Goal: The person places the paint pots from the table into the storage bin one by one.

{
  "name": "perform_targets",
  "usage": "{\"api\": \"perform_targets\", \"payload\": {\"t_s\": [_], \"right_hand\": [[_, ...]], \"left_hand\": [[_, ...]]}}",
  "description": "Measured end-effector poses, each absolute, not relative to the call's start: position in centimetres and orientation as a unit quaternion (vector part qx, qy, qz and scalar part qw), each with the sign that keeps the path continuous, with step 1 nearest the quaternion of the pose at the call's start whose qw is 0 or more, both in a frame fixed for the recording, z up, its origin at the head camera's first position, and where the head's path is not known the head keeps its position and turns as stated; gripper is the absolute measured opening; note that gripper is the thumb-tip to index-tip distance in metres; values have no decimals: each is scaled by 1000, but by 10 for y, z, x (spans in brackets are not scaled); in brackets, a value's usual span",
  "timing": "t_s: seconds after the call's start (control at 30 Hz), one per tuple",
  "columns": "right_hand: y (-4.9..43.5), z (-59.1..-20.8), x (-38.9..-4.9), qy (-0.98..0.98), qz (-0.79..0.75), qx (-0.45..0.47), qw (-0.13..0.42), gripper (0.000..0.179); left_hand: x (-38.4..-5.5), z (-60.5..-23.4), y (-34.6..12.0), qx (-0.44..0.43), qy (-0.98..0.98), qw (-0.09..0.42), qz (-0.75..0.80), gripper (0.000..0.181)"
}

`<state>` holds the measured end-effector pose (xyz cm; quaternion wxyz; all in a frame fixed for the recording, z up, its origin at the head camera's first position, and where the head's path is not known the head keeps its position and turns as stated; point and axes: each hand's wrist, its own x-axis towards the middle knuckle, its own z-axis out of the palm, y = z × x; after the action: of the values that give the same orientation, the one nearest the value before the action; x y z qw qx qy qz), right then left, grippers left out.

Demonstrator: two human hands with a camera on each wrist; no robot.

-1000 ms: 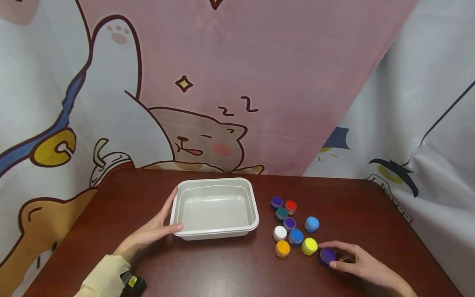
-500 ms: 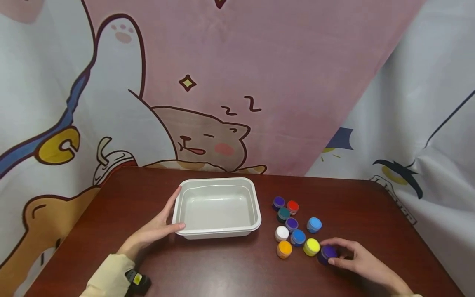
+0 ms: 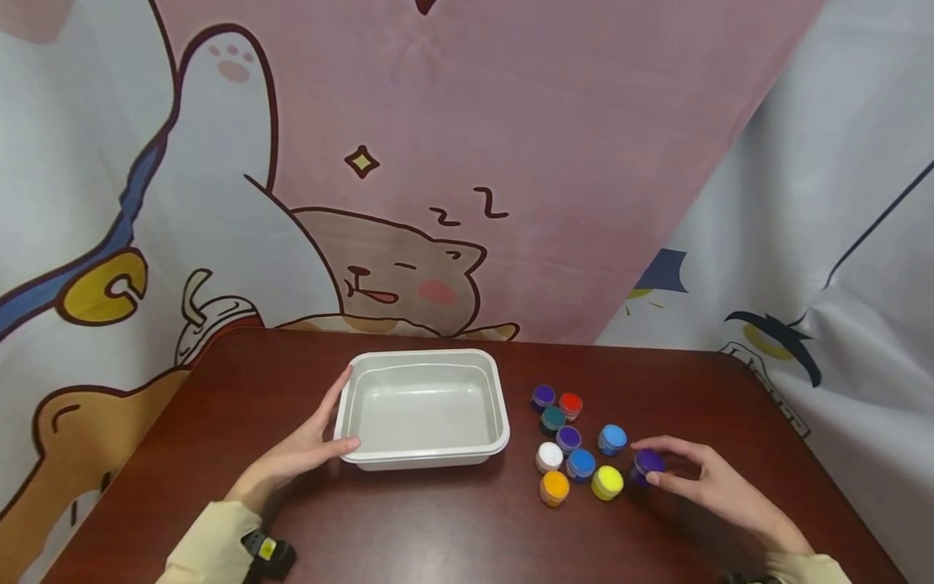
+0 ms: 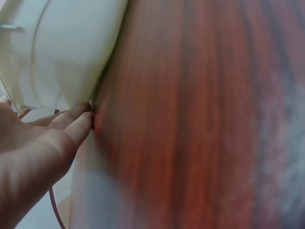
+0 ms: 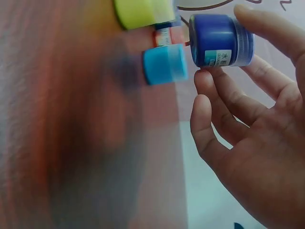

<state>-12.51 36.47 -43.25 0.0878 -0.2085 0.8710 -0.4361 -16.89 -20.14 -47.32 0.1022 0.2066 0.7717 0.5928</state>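
My right hand [image 3: 711,487] pinching purple paint pot [image 3: 647,464] in fingers [image 5: 248,21], at 3 o'clock of yellow pot [image 3: 607,482]; left hand [image 3: 299,454], fingers spread, steadying white tray [image 3: 423,454] on worktop [image 3: 438,527].

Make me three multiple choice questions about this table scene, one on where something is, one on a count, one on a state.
1. The left hand rests against the white plastic tray's
A. left side
B. right side
C. inside

2. Small paint pots standing on the dark red table, outside any hand:
A. five
B. eight
C. twelve

3. The dark purple-lidded paint pot is
A. in the tray
B. pinched by the right hand
C. lying untouched

Answers: 1 A, fingers lie along that rim; 2 B, eight lids show; 3 B, fingertips grip it.
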Motion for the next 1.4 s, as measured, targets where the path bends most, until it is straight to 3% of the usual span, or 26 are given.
{"api": "perform_targets", "payload": {"t_s": [0.33,1.4], "right_hand": [[344,-416,-132,879,-438,-164,95,35],[220,-419,-167,812,-500,-297,33,35]], "left_hand": [[-167,-470,-199,203,774,104,591,101],[-168,-472,-200,197,761,114,607,102]]}}
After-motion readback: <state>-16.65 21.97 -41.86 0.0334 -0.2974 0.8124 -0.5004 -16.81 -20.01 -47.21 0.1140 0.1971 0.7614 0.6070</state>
